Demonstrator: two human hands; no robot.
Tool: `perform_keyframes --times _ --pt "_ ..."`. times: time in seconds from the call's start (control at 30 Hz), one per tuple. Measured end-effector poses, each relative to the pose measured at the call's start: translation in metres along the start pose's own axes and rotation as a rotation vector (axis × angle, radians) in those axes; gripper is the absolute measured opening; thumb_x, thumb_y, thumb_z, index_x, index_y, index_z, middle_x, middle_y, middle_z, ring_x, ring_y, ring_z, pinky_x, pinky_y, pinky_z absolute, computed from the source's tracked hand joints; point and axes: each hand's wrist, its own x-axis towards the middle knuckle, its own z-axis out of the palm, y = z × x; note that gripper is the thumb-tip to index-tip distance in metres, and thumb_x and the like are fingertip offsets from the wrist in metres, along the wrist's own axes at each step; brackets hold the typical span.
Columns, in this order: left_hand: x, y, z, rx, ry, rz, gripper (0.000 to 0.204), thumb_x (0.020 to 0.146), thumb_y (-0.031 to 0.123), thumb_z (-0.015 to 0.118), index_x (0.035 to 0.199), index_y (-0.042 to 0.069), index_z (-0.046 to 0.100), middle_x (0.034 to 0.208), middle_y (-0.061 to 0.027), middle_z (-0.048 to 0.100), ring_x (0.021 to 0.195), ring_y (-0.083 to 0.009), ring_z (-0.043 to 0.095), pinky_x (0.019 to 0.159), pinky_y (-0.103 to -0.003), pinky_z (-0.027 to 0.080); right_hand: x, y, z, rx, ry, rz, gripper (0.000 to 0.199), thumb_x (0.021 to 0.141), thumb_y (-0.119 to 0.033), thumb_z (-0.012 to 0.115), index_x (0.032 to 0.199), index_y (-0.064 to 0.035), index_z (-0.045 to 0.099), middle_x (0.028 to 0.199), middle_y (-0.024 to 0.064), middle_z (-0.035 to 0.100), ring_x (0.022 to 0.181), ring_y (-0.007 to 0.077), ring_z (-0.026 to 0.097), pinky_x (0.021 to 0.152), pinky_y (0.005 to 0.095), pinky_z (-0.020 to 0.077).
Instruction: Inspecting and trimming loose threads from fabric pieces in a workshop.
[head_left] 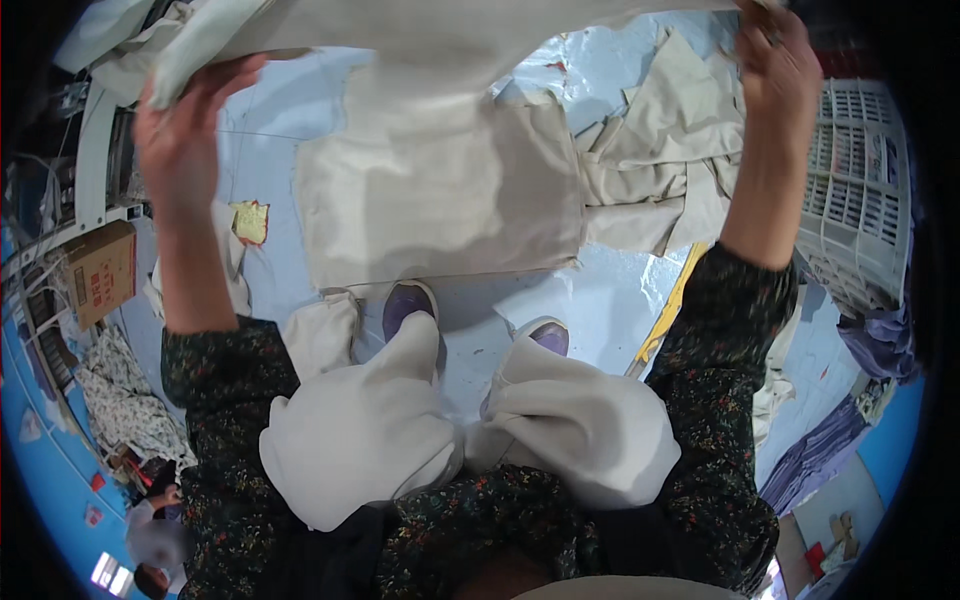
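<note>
A wide beige cloth point(400, 28) stretches across the top of the view, held up between my two raised hands. My left hand point(188, 135) is slightly blurred; the cloth's left end passes between its thumb and outstretched fingers. At the upper right, my right hand point(778, 50) has its fingers closed on the cloth's other end. Below the raised cloth, a flat beige fabric panel point(400, 215) lies on the floor in front of my feet. To its right is a crumpled heap of the same beige fabric point(660, 160).
A white plastic basket point(850, 170) stands at the right, with purple fabric point(815, 455) below it. On the left are a cardboard box point(100, 272), a metal frame point(92, 160) and patterned cloth point(130, 385). A yellow strip point(672, 305) lies near my right forearm. Another person point(155, 540) appears at lower left.
</note>
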Motion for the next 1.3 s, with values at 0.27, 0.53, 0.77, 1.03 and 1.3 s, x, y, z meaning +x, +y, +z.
perform_keyframes --times 0.27,0.53,0.77,1.03,1.3 --pt "-0.128 -0.021 -0.061 0.107 0.172 -0.202 0.025 0.097 0.008 0.056 0.117 -0.002 0.067 0.118 -0.0112 0.067 0.107 -0.0200 0.063 0.096 -0.033 0.047 -0.213 -0.026 -0.007 -0.365 0.111 0.274 0.009 0.092 -0.008 0.063 0.090 -0.0005 0.058 0.074 -0.0017 0.054 0.061 0.0043 0.043 0.053 0.0202 0.0353" --pt "-0.248 -0.164 -0.058 0.271 0.240 -0.695 0.030 0.091 0.002 0.057 0.118 0.001 0.070 0.103 -0.0069 0.072 0.093 -0.0156 0.067 0.087 -0.030 0.052 -0.355 0.077 -0.021 -0.436 -0.082 0.762 0.018 0.091 -0.011 0.068 0.085 0.0005 0.056 0.071 0.0020 0.061 0.065 0.0081 0.055 0.061 0.0252 0.0437" --pt "-0.215 -0.167 -0.005 1.321 -0.068 -0.355 0.028 0.082 0.005 0.063 0.109 0.007 0.071 0.105 -0.0163 0.068 0.106 -0.0380 0.063 0.093 -0.046 0.049 -0.283 0.081 -0.088 -0.858 -0.254 0.634 0.021 0.087 -0.022 0.070 0.085 -0.0014 0.068 0.063 0.0115 0.065 0.058 0.0223 0.065 0.059 0.0362 0.0474" --pt "-0.151 -0.179 0.130 0.959 -0.600 -0.052 0.059 0.079 0.012 0.076 0.136 0.013 0.060 0.133 -0.0112 0.053 0.123 -0.0321 0.050 0.099 -0.044 0.045 -0.122 0.123 -0.141 -1.505 -0.572 -0.048 0.033 0.080 -0.014 0.066 0.112 -0.0198 0.072 0.103 0.0060 0.073 0.085 0.0335 0.069 0.074 0.0420 0.0554" --pt "-0.133 -0.189 0.124 0.732 -0.592 -0.235 0.048 0.087 0.015 0.073 0.133 0.008 0.062 0.123 -0.0120 0.059 0.116 -0.0284 0.057 0.095 -0.039 0.048 -0.023 0.027 -0.114 -0.658 -0.009 0.018 0.009 0.090 -0.009 0.064 0.087 -0.0010 0.067 0.067 -0.0051 0.054 0.060 0.0060 0.045 0.054 0.0252 0.0346"
